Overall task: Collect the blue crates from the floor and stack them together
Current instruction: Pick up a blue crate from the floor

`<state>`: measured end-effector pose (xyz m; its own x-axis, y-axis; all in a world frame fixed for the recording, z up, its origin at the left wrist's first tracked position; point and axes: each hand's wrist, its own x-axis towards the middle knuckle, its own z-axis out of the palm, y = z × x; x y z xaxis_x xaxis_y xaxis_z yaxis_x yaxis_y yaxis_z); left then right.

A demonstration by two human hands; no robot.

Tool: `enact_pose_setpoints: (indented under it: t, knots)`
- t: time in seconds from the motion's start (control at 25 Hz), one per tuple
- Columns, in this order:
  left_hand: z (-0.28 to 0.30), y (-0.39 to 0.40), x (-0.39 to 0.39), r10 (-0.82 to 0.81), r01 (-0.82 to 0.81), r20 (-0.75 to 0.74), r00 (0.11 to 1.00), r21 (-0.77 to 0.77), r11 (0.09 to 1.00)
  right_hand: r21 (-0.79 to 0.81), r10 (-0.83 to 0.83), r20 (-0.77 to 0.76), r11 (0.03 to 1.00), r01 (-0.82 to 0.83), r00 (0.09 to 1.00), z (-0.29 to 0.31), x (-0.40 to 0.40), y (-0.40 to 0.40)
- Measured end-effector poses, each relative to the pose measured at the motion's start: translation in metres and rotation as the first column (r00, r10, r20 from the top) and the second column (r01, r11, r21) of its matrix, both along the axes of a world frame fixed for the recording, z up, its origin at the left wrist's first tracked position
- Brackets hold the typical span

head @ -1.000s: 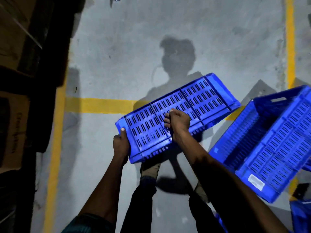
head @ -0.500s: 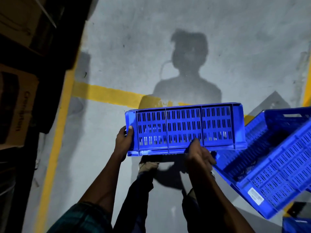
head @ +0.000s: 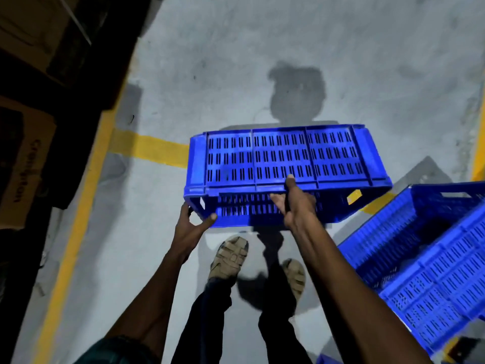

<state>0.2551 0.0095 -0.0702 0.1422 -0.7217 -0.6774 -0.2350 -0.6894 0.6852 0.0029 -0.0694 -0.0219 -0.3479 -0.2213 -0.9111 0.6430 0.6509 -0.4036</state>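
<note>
Blue crate (head: 283,158) held up above the grey floor (head: 367,61), slotted side facing up. Left hand (head: 193,223) clenched around its near left corner. Right hand (head: 294,203) grasping the near long rim, thumb on top, fingers underneath. To the right of the right hand, second blue crate (head: 430,271), tilted. Below both hands, two sandalled feet (head: 231,256).
</note>
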Motion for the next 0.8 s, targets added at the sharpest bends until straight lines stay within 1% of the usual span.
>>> enact_pose_setpoints:
  t: [0.12, 0.16, 0.24, 0.28, 0.32, 0.36, 0.4, 0.44, 0.48, 0.52, 0.56, 0.6, 0.64, 0.68, 0.72, 0.76, 0.8]
  knots:
    - [-0.033, -0.022, -0.020, 0.157, -0.151, 0.083, 0.984, -0.067, 0.986, -0.047, 0.089, -0.053, 0.995, -0.092, 0.995, -0.013, -0.008, -0.033]
    - [-0.045, -0.027, -0.026, 0.223, -0.216, 0.103, 0.969, -0.077, 0.973, -0.062, 0.113, -0.070, 0.991, -0.117, 0.991, -0.018, -0.008, -0.041]
    - [-0.067, -0.027, -0.034, 0.336, -0.324, 0.149, 0.930, -0.099, 0.941, -0.142, 0.133, -0.094, 0.979, -0.146, 0.987, -0.027, -0.004, -0.055]
    - [-0.072, -0.024, -0.036, 0.365, -0.350, 0.166, 0.916, -0.115, 0.930, -0.196, 0.139, -0.089, 0.968, -0.154, 0.986, -0.030, -0.002, -0.060]
    - [-0.077, -0.022, -0.038, 0.381, -0.360, 0.189, 0.905, -0.137, 0.923, -0.240, 0.176, -0.111, 0.950, -0.198, 0.978, -0.032, -0.002, -0.061]
    - [-0.078, -0.020, -0.041, 0.399, -0.371, 0.211, 0.892, -0.160, 0.915, -0.250, 0.240, -0.185, 0.926, -0.282, 0.953, -0.040, -0.006, -0.059]
    - [-0.076, -0.022, -0.044, 0.428, -0.392, 0.254, 0.867, -0.181, 0.902, -0.213, 0.317, -0.316, 0.895, -0.393, 0.894, -0.050, -0.014, -0.053]
    - [-0.075, -0.022, -0.046, 0.454, -0.414, 0.328, 0.828, -0.186, 0.891, -0.135, 0.404, -0.445, 0.852, -0.505, 0.799, -0.063, -0.024, -0.042]
    - [-0.073, -0.021, -0.049, 0.473, -0.446, 0.410, 0.780, -0.166, 0.880, -0.010, 0.492, -0.536, 0.808, -0.589, 0.686, -0.074, -0.035, -0.029]
    - [-0.073, -0.018, -0.053, 0.479, -0.480, 0.486, 0.731, -0.132, 0.867, 0.109, 0.568, -0.585, 0.762, -0.639, 0.579, -0.086, -0.048, -0.017]
    - [-0.073, -0.013, -0.058, 0.476, -0.509, 0.537, 0.696, -0.098, 0.855, 0.212, 0.636, -0.596, 0.713, -0.668, 0.490, -0.095, -0.060, -0.005]
    - [-0.074, -0.006, -0.063, 0.476, -0.531, 0.554, 0.683, -0.071, 0.844, 0.277, 0.683, -0.597, 0.668, -0.691, 0.421, -0.100, -0.072, 0.006]
    - [-0.073, 0.000, -0.069, 0.496, -0.560, 0.538, 0.682, -0.052, 0.827, 0.308, 0.705, -0.609, 0.633, -0.710, 0.363, -0.101, -0.083, 0.015]
    - [-0.072, 0.001, -0.072, 0.513, -0.572, 0.517, 0.685, -0.054, 0.819, 0.311, 0.698, -0.654, 0.599, -0.738, 0.291, -0.104, -0.094, 0.020]
    - [-0.072, 0.001, -0.071, 0.511, -0.563, 0.507, 0.694, -0.060, 0.824, 0.328, 0.677, -0.707, 0.570, -0.753, 0.204, -0.102, -0.103, 0.021]
    - [-0.073, 0.000, -0.067, 0.484, -0.538, 0.524, 0.701, -0.056, 0.841, 0.374, 0.653, -0.751, 0.541, -0.753, 0.097, -0.106, -0.111, 0.018]
    - [-0.073, -0.002, -0.060, 0.442, -0.500, 0.556, 0.704, -0.054, 0.864, 0.438, 0.647, -0.763, 0.509, -0.741, -0.006, -0.108, -0.116, 0.013]
